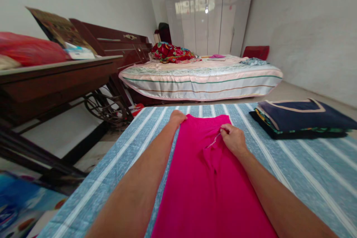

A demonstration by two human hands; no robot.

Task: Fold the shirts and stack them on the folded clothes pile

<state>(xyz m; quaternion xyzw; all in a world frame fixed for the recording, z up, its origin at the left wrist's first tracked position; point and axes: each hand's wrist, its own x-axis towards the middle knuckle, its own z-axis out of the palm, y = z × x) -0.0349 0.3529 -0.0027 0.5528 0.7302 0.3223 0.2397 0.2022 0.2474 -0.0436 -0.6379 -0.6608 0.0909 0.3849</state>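
Observation:
A bright pink garment (200,186) lies spread lengthwise on a blue sheet with white stripes (301,171). My left hand (177,118) is closed on the garment's far left corner, fingers curled over the edge. Near the middle of the far edge, my right hand (233,139) pinches a bunched fold of the pink cloth; a thin pale string runs from under its fingers. Both forearms stretch out along the garment's sides.
A folded stack of dark blue and patterned cloth (301,119) sits on the sheet at the right. A dark wooden table (55,81) with red bedding stands at the left. Beyond are a bed with a striped cover (200,78) and a white wardrobe (206,18).

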